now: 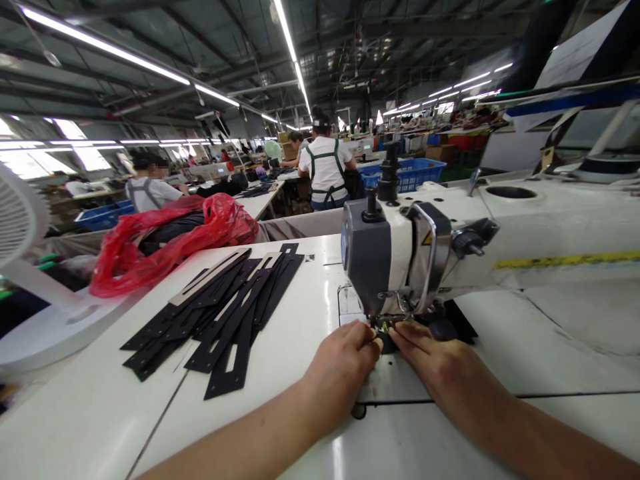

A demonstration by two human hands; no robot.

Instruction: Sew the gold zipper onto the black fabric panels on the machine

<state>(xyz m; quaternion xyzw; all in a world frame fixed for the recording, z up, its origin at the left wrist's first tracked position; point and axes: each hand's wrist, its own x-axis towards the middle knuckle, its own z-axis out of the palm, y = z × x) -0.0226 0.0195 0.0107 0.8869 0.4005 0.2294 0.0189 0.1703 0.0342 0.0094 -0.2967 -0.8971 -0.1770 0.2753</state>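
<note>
A white fan point(20, 217) stands at left, a red plastic bag point(223, 220) just right of it. Farther off, a person point(325, 170) stands left of a blue basket point(415, 175); strip lights point(286, 30) run overhead.

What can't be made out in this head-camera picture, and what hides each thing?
All in the head view:
1. Black piece at the sewing machine: partly covered by the left hand and right hand.
2. Fan: cut off by the left edge.
3. Red bag: its plastic hides part of the dark contents.
4. Black strips: overlapping hides their exact number.
</note>
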